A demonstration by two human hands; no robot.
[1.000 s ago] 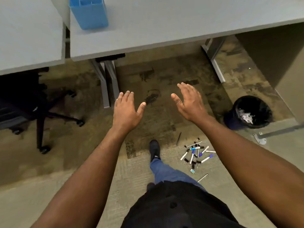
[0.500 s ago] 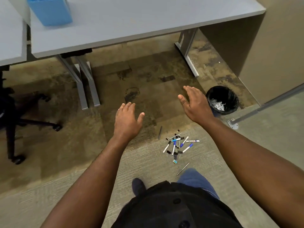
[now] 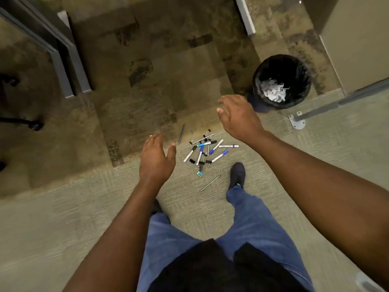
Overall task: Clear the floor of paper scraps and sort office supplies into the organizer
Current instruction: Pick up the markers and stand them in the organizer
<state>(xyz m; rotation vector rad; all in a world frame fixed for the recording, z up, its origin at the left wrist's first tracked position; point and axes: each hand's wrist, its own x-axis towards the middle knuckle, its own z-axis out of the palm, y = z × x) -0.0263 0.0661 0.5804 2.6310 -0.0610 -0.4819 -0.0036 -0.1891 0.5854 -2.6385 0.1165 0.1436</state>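
A heap of markers, pens and black binder clips [image 3: 205, 152] lies on the carpet in front of my feet. One dark pen [image 3: 181, 133] lies apart to its upper left, and a thin silver pen [image 3: 210, 183] lies below it. My left hand [image 3: 156, 160] hovers open just left of the heap, holding nothing. My right hand [image 3: 239, 115] hovers open above and to the right of it, also with nothing in it. A black bin [image 3: 282, 81] at the right holds white paper scraps [image 3: 272, 91]. The blue organizer is out of view.
Grey desk legs [image 3: 69, 66] stand at the upper left, another leg [image 3: 245, 16] at the top. An office chair base [image 3: 23, 121] sits at the far left. A partition foot [image 3: 297, 121] and wall panel are at the right. My shoe [image 3: 237, 174] stands beside the heap.
The view has tilted down and moved closer to the heap; the desk top and blue organizer have left the frame. Both open hands have dropped toward the supplies.
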